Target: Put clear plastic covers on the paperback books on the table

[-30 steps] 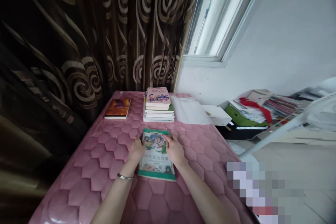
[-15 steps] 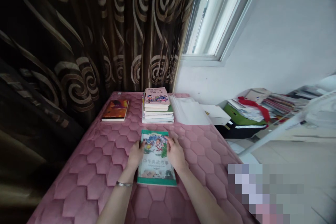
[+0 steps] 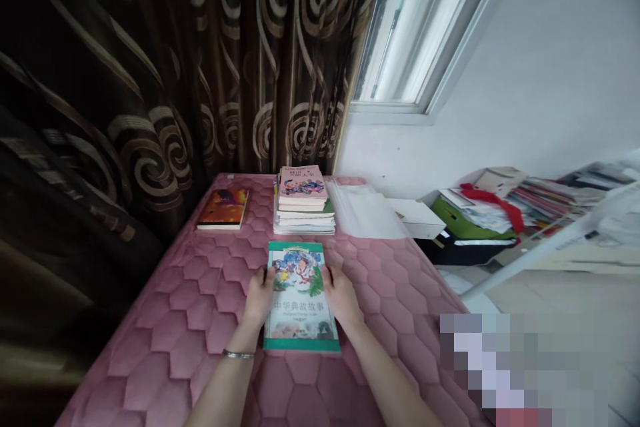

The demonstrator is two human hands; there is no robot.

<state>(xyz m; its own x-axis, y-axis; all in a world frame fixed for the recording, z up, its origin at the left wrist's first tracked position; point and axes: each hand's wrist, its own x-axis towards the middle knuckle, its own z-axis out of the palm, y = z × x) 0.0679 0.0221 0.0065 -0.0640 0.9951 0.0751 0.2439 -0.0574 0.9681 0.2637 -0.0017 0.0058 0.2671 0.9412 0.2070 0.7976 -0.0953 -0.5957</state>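
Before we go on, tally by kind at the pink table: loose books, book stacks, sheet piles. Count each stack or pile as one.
Loose books: 2 (green-edged book, between both hands; orange book)
Book stacks: 1 (pink book on top)
Sheet piles: 1 (whitish sheets)
Total: 4

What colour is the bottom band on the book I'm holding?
The bottom band is green in the head view.

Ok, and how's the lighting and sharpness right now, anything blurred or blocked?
Head view: the window is the brightest area, the curtain at picture left sinks into shadow; head view: the green-bordered book shows readable large characters, but its smallest print is too soft to read; head view: coarse pixel blocks hide part of the lower right.
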